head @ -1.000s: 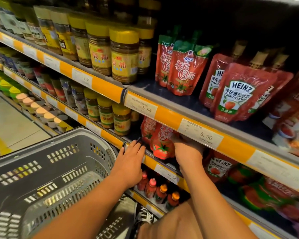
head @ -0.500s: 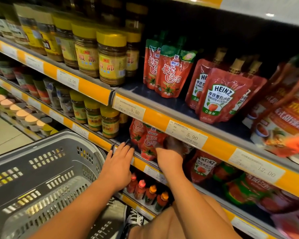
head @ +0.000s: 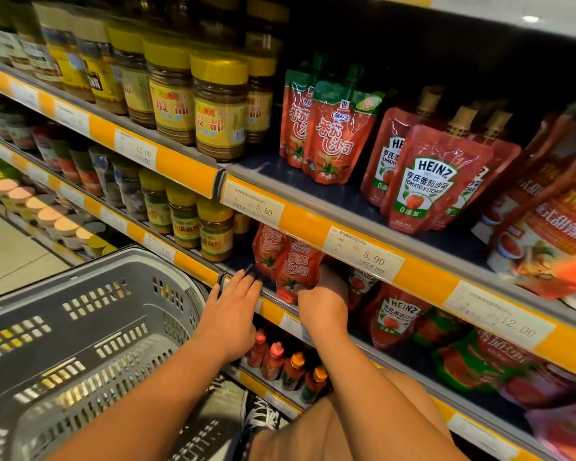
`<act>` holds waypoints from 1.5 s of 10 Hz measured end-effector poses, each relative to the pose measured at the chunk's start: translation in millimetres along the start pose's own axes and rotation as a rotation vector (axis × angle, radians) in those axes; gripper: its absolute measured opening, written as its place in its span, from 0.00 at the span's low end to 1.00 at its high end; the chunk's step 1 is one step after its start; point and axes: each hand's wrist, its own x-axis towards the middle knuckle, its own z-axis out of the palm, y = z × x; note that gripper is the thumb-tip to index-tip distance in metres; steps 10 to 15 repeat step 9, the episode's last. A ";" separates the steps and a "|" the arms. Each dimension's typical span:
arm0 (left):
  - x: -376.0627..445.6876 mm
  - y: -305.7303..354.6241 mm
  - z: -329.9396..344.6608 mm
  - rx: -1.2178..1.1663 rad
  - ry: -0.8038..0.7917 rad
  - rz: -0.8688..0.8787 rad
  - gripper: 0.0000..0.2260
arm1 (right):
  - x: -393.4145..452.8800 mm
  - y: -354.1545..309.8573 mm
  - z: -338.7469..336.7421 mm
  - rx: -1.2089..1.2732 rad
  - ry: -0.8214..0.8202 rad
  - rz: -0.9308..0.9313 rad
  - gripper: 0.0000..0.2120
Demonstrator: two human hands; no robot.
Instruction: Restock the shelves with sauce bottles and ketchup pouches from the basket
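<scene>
Two red ketchup pouches [head: 295,272] with a tomato picture stand at the front of the middle shelf [head: 316,227]. My right hand [head: 325,306] reaches in beside the front pouch and grips its right side; the fingers are hidden behind it. The fingers of my left hand [head: 235,302] lie straight on the shelf's front rail, just left of the pouches, and hold nothing. The grey plastic basket [head: 120,287] sits low on the left, its visible inside bare.
Heinz pouches [head: 436,181] and green-topped pouches [head: 340,138] stand on the upper shelf beside yellow-lidded jars [head: 218,108]. More Heinz pouches [head: 394,316] sit right of my right hand. Small sauce bottles [head: 291,367] line the shelf below. A floor aisle runs to the left.
My view has tilted upward and to the right. Both hands stay at the middle shelf; the right hand has slipped a little deeper beside the front pouch.
</scene>
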 end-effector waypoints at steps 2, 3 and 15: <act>-0.1 1.1 -1.4 0.011 -0.021 -0.008 0.40 | 5.5 -2.8 1.1 -0.053 0.030 -0.011 0.10; 1.2 3.5 -6.2 0.029 -0.056 -0.008 0.41 | 4.4 -5.7 0.2 -0.059 0.008 0.006 0.13; -63.0 79.7 -89.4 -0.385 0.112 0.023 0.31 | -72.7 7.4 -99.0 0.107 -0.080 -0.083 0.27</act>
